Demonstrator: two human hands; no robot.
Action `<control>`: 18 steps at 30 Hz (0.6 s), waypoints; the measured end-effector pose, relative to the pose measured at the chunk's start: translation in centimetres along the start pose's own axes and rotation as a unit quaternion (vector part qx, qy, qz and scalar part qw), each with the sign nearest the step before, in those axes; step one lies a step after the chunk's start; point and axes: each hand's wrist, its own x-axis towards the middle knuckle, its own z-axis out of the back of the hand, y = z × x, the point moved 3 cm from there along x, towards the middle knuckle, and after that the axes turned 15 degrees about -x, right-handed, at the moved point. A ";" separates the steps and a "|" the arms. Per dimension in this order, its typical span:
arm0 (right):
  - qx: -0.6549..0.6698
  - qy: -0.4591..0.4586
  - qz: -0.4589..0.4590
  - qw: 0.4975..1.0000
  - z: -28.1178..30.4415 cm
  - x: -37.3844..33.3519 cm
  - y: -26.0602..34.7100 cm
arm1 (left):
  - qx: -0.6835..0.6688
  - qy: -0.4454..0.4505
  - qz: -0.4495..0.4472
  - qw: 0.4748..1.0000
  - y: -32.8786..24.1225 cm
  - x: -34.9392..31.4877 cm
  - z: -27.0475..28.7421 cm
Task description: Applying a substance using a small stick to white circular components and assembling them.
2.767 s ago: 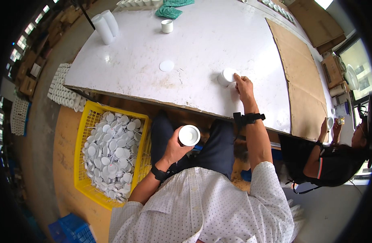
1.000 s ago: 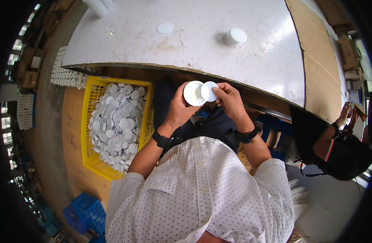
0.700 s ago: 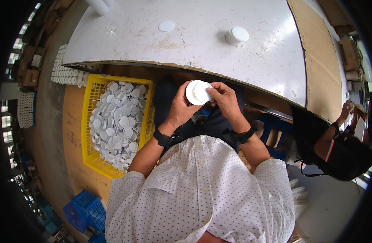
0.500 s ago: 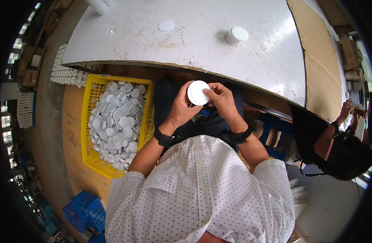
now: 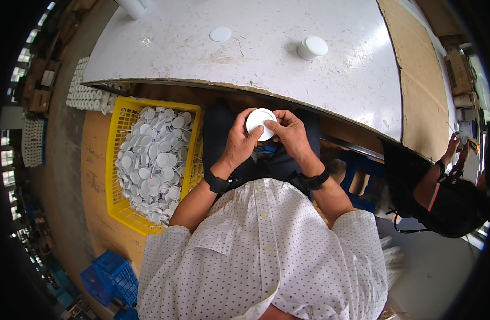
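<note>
Between both hands, above my lap, is a round white plastic piece like a lid [image 5: 260,118], its face with a raised rim turned up. My left hand [image 5: 240,140] grips its left edge, with the thumb laid on the face. From the right, my right hand [image 5: 292,132] holds it too, its thumb pressed on the face next to the left thumb. The fingers beneath the piece are hidden. On the table beyond lie a flat white disc [image 5: 220,34] and a short white round container or stack of lids [image 5: 312,48].
To my left stands a yellow plastic basket [image 5: 112,176] filled with white disc-headed pieces on thin stems. The white table [image 5: 335,90] has its edge just beyond my hands, with cardboard [image 5: 423,80] along its right. Blue crates [image 5: 114,274] sit lower left. A co-worker's arm [image 5: 431,184] shows at right.
My left thumb has moved from the piece's lower edge onto its face, beside the right thumb. The piece has tilted slightly. At far right, the co-worker's hands have shifted a little.
</note>
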 end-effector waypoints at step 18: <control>-0.006 -0.009 0.023 1.000 -0.2 -0.3 -0.3 | 0.015 -0.040 -0.004 0.999 0.4 -0.1 -0.1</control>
